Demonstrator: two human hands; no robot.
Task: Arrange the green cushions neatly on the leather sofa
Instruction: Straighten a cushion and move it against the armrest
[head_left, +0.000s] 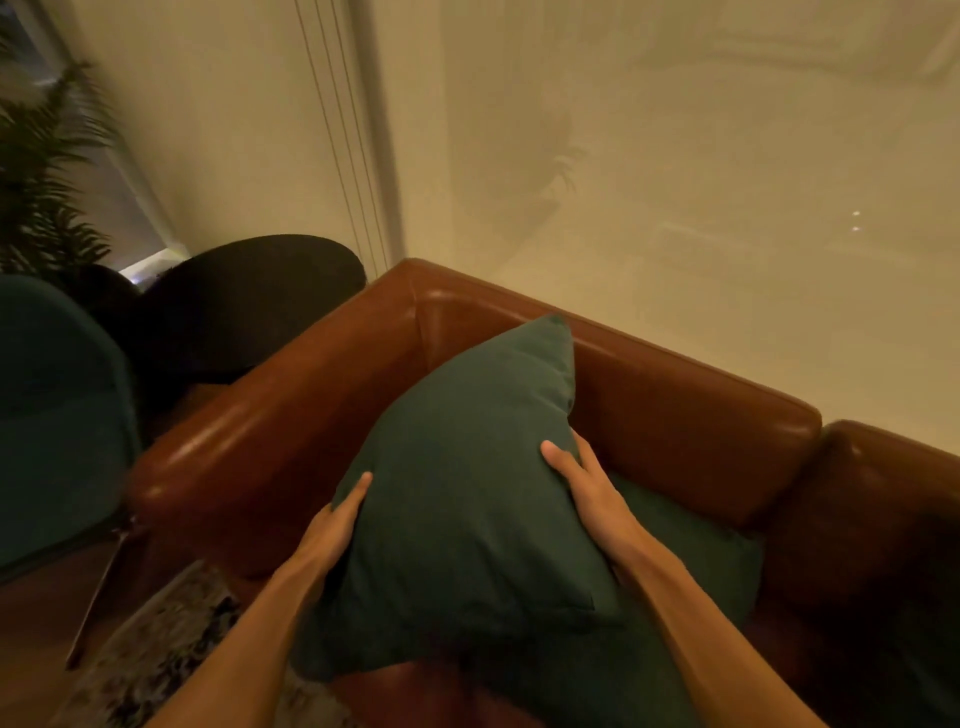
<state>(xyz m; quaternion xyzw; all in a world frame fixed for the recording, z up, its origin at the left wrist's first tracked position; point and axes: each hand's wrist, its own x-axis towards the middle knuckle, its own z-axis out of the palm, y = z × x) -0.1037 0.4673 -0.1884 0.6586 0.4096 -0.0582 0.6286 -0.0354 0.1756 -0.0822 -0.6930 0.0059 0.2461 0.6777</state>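
Note:
A large dark green cushion (457, 493) stands tilted on one corner over the seat of the brown leather sofa (675, 410), near its left armrest. My left hand (337, 514) grips its left edge and my right hand (576, 478) grips its right edge. A second green cushion (706, 566) lies behind and to the right of it, against the sofa's backrest, partly hidden by my right forearm and the held cushion.
The sofa's left armrest (249, 436) curves beside a round dark side table (249, 301). A teal chair (57, 415) and a potted plant (41, 171) stand at the left. A patterned rug (166, 649) lies below. A pale wall rises behind the sofa.

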